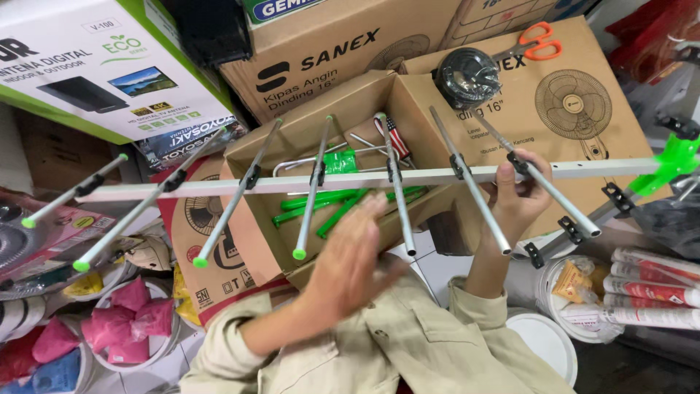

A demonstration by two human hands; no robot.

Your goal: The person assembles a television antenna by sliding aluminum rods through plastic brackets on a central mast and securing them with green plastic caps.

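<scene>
Antenna (379, 177) in right hand (519, 191) (gripped)

Bright, even light fills the scene, with only soft shadows inside the open brown cardboard box (306, 138). The left hand (350, 263) is smeared by motion blur, while the right hand (519, 197) stays fairly sharp. Straight edges bow slightly towards the frame's corners, and faint glare shows on the long white metal antenna boom (430, 175).

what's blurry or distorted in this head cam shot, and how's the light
Head view: the left hand is smeared by motion blur, while the right hand on the antenna boom is sharper; the boom bows slightly, as through a wide lens; light is even and soft, with mild shade inside the open cardboard box; no strong glare.
</scene>
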